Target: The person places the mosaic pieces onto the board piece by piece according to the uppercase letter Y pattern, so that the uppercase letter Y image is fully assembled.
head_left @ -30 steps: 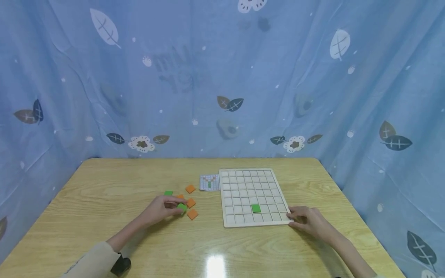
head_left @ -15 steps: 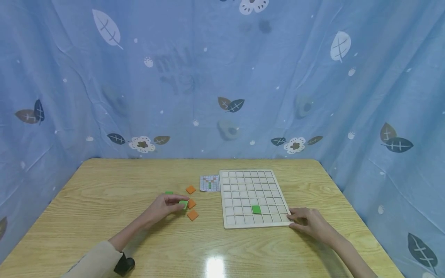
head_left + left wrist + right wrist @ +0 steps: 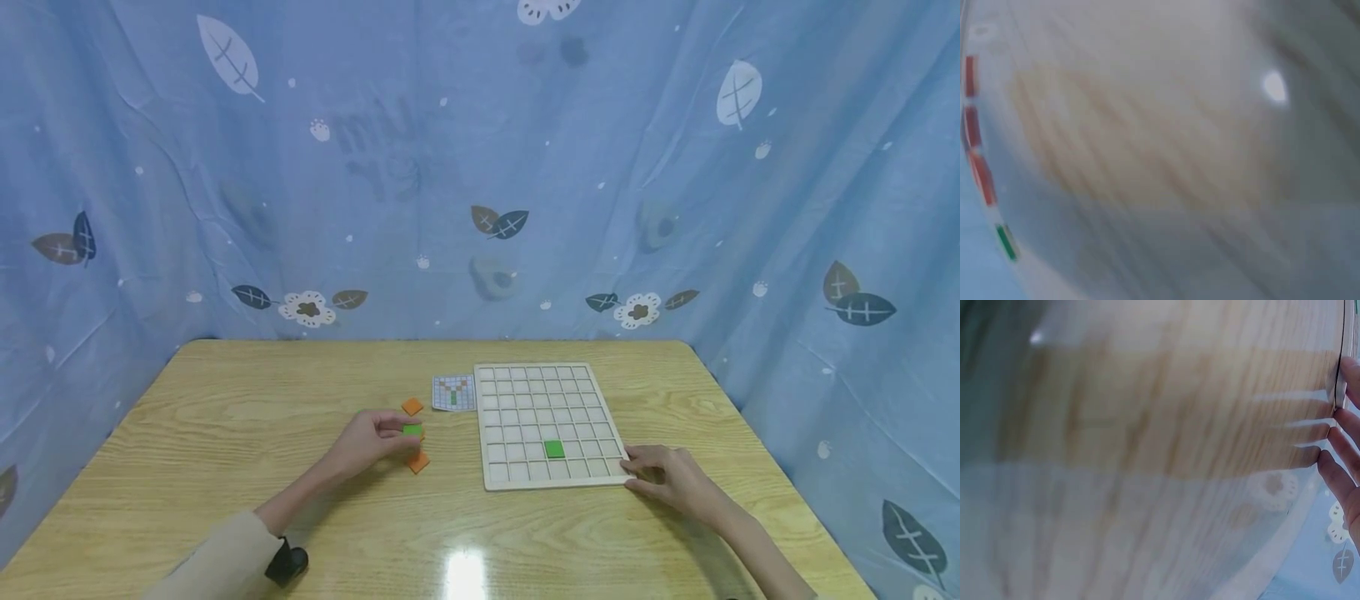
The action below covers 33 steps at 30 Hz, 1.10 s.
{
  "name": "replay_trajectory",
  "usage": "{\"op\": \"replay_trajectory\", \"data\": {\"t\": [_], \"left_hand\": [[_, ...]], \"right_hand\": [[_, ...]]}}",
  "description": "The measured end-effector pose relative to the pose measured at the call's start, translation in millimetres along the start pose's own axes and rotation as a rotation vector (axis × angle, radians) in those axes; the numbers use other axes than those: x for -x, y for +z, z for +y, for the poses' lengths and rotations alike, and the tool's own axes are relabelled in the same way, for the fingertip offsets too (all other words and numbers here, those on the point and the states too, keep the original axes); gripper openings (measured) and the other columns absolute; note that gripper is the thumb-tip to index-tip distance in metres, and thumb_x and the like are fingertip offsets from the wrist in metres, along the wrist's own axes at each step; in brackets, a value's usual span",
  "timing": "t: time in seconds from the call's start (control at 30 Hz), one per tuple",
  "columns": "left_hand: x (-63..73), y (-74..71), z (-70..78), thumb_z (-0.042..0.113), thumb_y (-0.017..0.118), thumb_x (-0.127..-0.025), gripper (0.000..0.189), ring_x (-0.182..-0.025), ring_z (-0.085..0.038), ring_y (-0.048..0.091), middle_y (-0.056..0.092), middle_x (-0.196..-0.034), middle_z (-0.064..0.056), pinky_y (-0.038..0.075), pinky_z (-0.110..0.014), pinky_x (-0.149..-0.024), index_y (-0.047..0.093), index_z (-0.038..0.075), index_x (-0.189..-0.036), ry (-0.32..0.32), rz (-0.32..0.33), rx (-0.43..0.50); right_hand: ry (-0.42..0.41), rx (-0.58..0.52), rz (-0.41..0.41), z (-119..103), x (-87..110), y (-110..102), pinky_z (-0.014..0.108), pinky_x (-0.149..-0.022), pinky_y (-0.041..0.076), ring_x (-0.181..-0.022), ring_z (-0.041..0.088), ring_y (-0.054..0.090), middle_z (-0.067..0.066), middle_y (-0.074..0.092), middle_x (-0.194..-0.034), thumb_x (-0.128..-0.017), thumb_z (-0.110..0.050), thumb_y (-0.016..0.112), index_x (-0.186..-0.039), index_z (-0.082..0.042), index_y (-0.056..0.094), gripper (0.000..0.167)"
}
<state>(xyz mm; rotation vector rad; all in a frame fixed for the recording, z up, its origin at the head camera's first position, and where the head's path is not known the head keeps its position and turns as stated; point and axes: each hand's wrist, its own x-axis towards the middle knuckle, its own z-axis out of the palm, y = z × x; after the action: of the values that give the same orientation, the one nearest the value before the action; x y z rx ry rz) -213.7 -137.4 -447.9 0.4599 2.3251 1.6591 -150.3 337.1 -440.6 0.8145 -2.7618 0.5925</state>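
Your left hand (image 3: 366, 442) pinches a green tile (image 3: 412, 430); please lift it clear of the orange tiles (image 3: 412, 407). Your right hand (image 3: 669, 478) holds the board (image 3: 528, 433): steady it gently.

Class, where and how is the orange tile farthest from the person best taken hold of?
Likely by two opposite edges, pinched from above and the left: the orange tile lies flat on the table, and the card sits to its right. The left hand is nearest, but holds a green tile.
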Motion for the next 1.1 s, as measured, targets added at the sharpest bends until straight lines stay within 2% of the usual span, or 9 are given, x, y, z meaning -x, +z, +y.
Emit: {"op": "replay_trajectory", "data": {"t": [0.2,0.37,0.5,0.6,0.7,0.93,1.1], "left_hand": [[-19.5,26.6,15.5,0.027,0.078,-0.082,0.034,-0.091,-0.016,0.066,0.068,-0.107,-0.006,0.055,-0.027,-0.076,0.073,0.007,-0.109,0.095,0.051,-0.067],[-37.5,52.8,28.8,0.024,0.078,-0.082,0.029,-0.084,-0.014,0.065,0.069,-0.097,-0.004,0.055,-0.026,-0.071,0.074,0.007,-0.105,0.189,0.033,-0.065],[-50.6,78.1,39.3,0.024,0.080,-0.080,0.026,-0.078,-0.011,0.065,0.071,-0.090,-0.002,0.055,-0.026,-0.066,0.076,0.009,-0.100,0.193,0.038,-0.059],[-58.8,96.0,47.3,0.026,0.081,-0.078,0.024,-0.076,-0.009,0.065,0.071,-0.086,0.001,0.055,-0.025,-0.066,0.076,0.011,-0.097,0.180,0.052,-0.069],[-67.1,111.3,54.2,0.026,0.080,-0.080,0.022,-0.076,-0.007,0.065,0.072,-0.086,0.002,0.055,-0.024,-0.068,0.076,0.012,-0.097,0.197,0.046,-0.071],[-81.0,131.9,60.6,0.022,0.078,-0.082,0.019,-0.080,-0.010,0.066,0.071,-0.096,-0.003,0.054,-0.023,-0.069,0.076,0.011,-0.098,0.286,0.062,-0.056],[-90.6,147.0,61.1,0.020,0.080,-0.080,0.019,-0.072,-0.007,0.064,0.071,-0.088,-0.003,0.053,-0.020,-0.065,0.077,0.008,-0.094,0.318,0.066,-0.092]], "right_hand": [[-0.008,0.007,0.013,-0.3,0.2,-0.3,0.044,-0.077,0.056,-0.097,0.036,0.066,0.017,0.069,-0.109,-0.076,-0.018,0.081,-0.095,-0.006,0.077,0.023],[-0.014,0.023,0.031,0.1,0.9,0.6,0.043,-0.076,0.056,-0.096,0.035,0.066,0.016,0.070,-0.107,-0.074,-0.017,0.082,-0.094,-0.006,0.078,0.023],[-0.018,0.024,0.039,0.4,1.2,1.0,0.043,-0.076,0.056,-0.095,0.035,0.066,0.016,0.070,-0.107,-0.074,-0.016,0.083,-0.094,-0.007,0.078,0.023],[-0.019,0.026,0.036,0.3,1.3,1.3,0.044,-0.076,0.056,-0.095,0.035,0.067,0.016,0.070,-0.106,-0.074,-0.016,0.082,-0.094,-0.006,0.078,0.023],[-0.014,0.032,0.034,-0.1,2.9,1.5,0.044,-0.075,0.056,-0.094,0.035,0.067,0.016,0.070,-0.106,-0.074,-0.016,0.082,-0.094,-0.006,0.078,0.022],[-0.048,0.047,0.060,0.2,0.6,4.8,0.044,-0.076,0.056,-0.094,0.034,0.067,0.016,0.070,-0.105,-0.073,-0.012,0.082,-0.094,-0.005,0.077,0.023],[-0.025,0.038,0.047,0.0,1.5,4.0,0.046,-0.077,0.055,-0.095,0.036,0.066,0.017,0.070,-0.105,-0.072,-0.011,0.082,-0.094,-0.003,0.077,0.023]]}}
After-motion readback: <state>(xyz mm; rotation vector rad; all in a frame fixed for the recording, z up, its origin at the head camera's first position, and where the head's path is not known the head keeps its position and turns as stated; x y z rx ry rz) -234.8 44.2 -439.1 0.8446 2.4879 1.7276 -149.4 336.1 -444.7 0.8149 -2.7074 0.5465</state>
